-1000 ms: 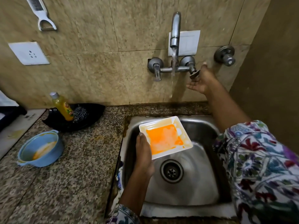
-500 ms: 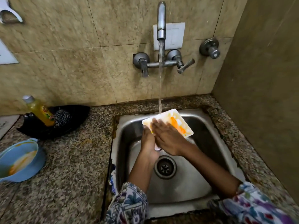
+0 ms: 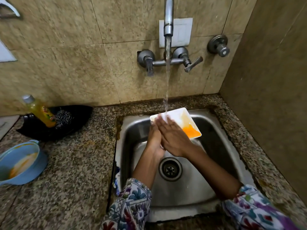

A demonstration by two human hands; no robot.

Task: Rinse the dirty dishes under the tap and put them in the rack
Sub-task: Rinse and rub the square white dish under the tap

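A white square plate [image 3: 184,119] with orange residue at its lower right is tilted over the steel sink [image 3: 221,165], under the running stream from the wall tap [image 3: 168,19]. My left hand [image 3: 154,140] grips the plate from below at its near-left edge. My right hand [image 3: 172,138] lies flat on the plate's top face with fingers stretched toward the water. A blue bowl [image 3: 20,163] with orange and white smears sits on the counter at far left. No rack is in view.
A yellow soap bottle [image 3: 39,111] and a steel scrubber [image 3: 64,117] rest in a black tray [image 3: 78,113] behind the bowl. Speckled granite counter [image 3: 74,171] surrounds the sink. A tiled wall stands close on the right. The drain [image 3: 170,169] is uncovered.
My right hand left the tap handle and came down flat onto the plate. The water now runs in a steady stream, and much of the orange residue has washed toward the plate's lower right.
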